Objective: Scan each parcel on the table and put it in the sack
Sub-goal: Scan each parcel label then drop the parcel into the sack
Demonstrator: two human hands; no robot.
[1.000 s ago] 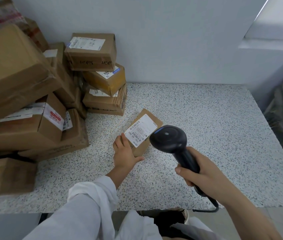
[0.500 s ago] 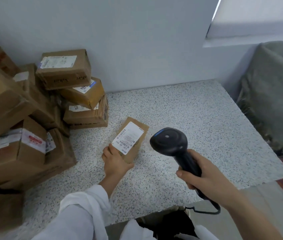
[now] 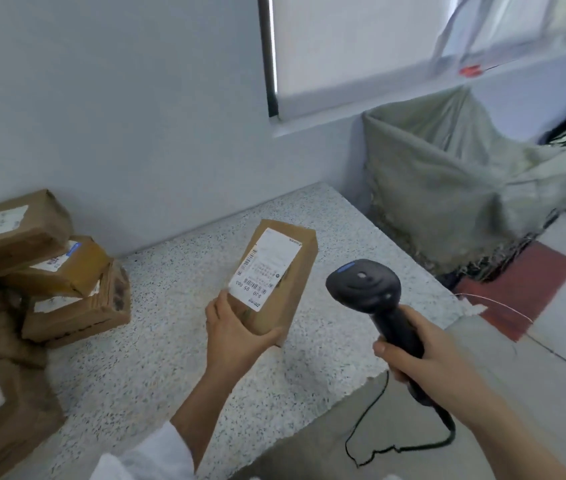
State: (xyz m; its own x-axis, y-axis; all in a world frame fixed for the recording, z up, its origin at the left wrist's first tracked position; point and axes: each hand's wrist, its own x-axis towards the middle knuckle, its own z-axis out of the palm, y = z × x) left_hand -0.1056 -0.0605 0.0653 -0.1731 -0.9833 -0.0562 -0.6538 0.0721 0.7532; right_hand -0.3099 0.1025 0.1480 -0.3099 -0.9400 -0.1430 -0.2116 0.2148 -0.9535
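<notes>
My left hand (image 3: 236, 336) grips the near end of a small brown parcel (image 3: 286, 268), lifted off the speckled table (image 3: 156, 368) with its white barcode label facing up. To its right, my right hand (image 3: 423, 365) holds a black handheld scanner (image 3: 364, 289) by the handle, its head level with the parcel's right side. A grey-green woven sack (image 3: 447, 202) stands open on the floor past the table's right edge.
Several brown labelled parcels (image 3: 32, 265) are stacked at the table's left side against the wall. The scanner's black cable (image 3: 378, 445) hangs below the table's front edge. A red floor patch (image 3: 524, 292) lies beside the sack. A window sill runs above the sack.
The parcel lay flat on the table under my left hand; now that hand has lifted it and moved it right. The view has swung right, bringing the sack fully in.
</notes>
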